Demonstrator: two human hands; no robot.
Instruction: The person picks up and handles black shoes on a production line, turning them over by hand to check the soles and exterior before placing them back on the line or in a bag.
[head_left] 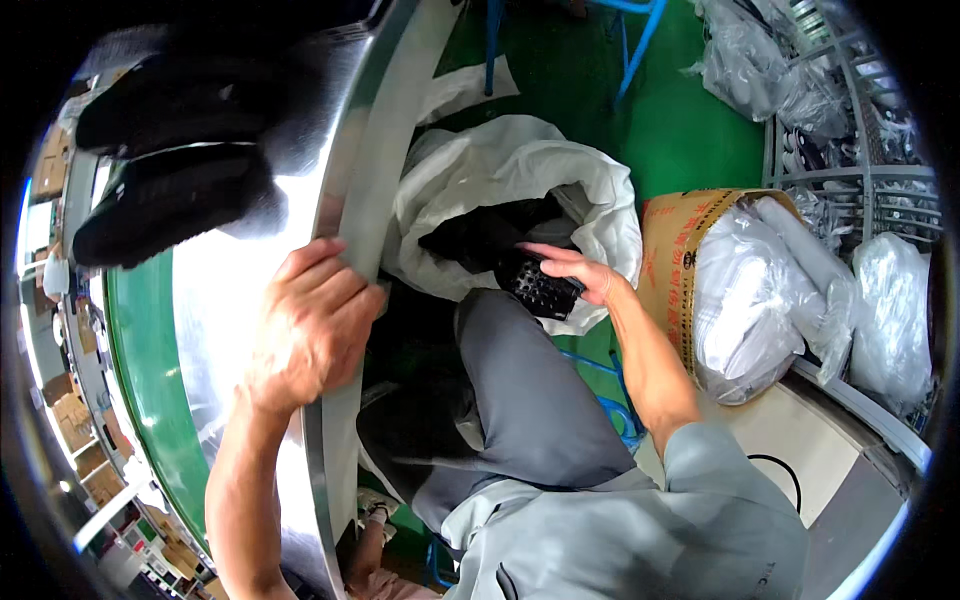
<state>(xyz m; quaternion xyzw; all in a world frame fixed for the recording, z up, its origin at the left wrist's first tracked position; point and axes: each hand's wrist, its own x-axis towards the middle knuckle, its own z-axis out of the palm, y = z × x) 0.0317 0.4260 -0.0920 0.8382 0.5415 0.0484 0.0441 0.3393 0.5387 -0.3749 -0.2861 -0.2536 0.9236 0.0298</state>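
Nearest, the left hand [312,325] clenches the metal desk rim [345,200]. Over the white sack [520,175], the right hand [580,272] grasps a black shoe sole [538,287] by its edge; it looks light, flexible and rubbery, its studded tread grippy.

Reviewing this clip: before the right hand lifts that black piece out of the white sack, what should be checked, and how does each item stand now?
1. Right hand has the black sole piece gripped: ok, fingers lie over it.
2. Piece free of the white sack: not ok, it sits at the sack's mouth.
3. Left hand steady on the metal table edge: ok.
4. Landing room on the green belt: ok, bare below the black shoes.
5. Underside of the piece undamaged: cannot tell.
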